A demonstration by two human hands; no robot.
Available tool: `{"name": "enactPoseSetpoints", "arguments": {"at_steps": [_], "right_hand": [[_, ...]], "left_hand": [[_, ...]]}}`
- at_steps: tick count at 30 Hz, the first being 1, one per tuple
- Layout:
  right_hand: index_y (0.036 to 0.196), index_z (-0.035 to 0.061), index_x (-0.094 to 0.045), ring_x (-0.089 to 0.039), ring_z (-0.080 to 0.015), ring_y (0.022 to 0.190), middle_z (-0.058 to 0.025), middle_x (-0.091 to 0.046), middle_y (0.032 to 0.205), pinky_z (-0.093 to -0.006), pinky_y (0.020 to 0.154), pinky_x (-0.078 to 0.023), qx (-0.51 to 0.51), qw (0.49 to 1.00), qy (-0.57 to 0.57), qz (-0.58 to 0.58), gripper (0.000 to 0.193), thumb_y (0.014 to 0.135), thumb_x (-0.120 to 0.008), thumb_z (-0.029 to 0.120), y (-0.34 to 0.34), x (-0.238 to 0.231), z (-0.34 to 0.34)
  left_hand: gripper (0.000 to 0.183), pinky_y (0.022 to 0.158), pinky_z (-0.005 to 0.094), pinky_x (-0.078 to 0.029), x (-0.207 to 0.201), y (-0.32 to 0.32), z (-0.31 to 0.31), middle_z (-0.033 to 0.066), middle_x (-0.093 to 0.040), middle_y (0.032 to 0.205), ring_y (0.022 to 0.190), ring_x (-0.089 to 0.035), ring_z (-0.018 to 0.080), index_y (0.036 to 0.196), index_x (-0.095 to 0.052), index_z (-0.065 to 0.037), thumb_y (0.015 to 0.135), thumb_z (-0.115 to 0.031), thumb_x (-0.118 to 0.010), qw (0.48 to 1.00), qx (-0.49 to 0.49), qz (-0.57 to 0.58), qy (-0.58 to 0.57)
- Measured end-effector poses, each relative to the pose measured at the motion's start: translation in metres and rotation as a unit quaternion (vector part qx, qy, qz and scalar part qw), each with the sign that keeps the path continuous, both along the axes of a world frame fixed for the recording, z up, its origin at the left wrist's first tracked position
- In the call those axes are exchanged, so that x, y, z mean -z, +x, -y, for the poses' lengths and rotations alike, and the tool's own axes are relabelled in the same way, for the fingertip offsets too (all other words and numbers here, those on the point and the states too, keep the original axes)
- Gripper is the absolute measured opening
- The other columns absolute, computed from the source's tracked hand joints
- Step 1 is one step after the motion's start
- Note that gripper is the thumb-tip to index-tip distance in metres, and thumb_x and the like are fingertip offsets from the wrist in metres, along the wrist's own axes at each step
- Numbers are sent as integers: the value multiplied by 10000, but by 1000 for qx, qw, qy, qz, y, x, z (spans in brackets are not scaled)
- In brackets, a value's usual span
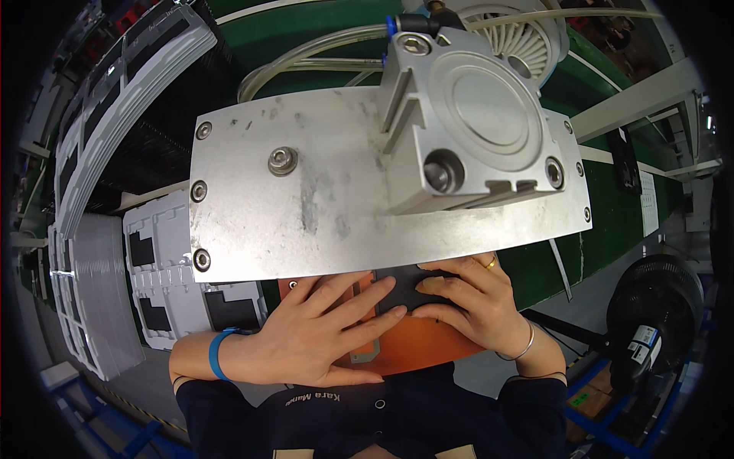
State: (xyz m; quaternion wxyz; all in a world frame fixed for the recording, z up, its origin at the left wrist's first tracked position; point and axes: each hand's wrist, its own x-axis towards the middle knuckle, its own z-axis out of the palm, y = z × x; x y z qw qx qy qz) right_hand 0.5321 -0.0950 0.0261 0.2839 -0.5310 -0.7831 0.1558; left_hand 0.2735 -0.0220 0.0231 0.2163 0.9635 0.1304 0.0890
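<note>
Below the metal press plate (pixel 252 229), a dark flat rectangular piece (pixel 394 289) lies on an orange fixture board (pixel 417 340). My left hand (pixel 325 325) rests over the board's left part, fingers stretched and spread, its fingertips at the left edge of the dark piece. The fingers of my right hand (pixel 478 302) are bent over the dark piece's right side and grip it there; one fingertip wears a beige cover. The far end of the piece is hidden under the press plate.
A silver pneumatic cylinder (pixel 482 115) with clear hoses (pixel 313 57) tops the press. At left stand stacked white trays (pixel 99 298) and more trays with dark pieces (pixel 160 268). A black fan (pixel 657 306) stands at right, beside the green table surface (pixel 612 214).
</note>
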Motion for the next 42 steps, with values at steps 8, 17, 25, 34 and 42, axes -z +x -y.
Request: {"name": "enactPoseSetpoints", "arguments": {"at_steps": [8,17,25,34,42], "right_hand": [[914,124,-705,-561,-190,966,-5,-672,1145,-331,849,-420,7,1000,6,12,270,726,-820,280,0,1,1],[893,112,-708,-576,-213,952,-21,-669,1101,-343,863,-421,7,1000,-7,4,271,723,-832,282,0,2,1],[895,112,-707,-573,-224,980,-27,-663,1088,-354,868,-424,5,1000,-11,9,267,726,-832,276,0,2,3],[905,90,-670,-560,-262,1019,-46,-633,1165,-371,878,-457,-5,1000,10,-1,263,740,-811,240,-2,-1,-1],[932,89,-656,-544,-301,1049,-69,-620,1177,-399,910,-456,-6,1000,20,-11,259,763,-799,223,-2,-1,1]], "left_hand": [[734,1025,499,-346,1,0,0,127,-507,1443,1297,-431,363,1350,-624,-214,810,-711,-614,1000,-5,7,-1],[729,968,468,-389,0,-1,0,120,-509,1442,1248,-459,349,1365,-609,-215,813,-689,-628,1000,-4,-5,-10],[714,962,462,-392,2,-1,2,117,-510,1444,1249,-460,347,1351,-622,-213,812,-681,-631,1000,-9,2,-17],[682,1131,565,-258,-1,0,2,127,-489,1461,1353,-400,384,1345,-626,-207,829,-653,-630,1000,-7,3,5],[671,1120,589,-270,-1,1,2,139,-479,1456,1357,-389,410,1355,-610,-191,843,-623,-634,1000,-9,14,18]]}}
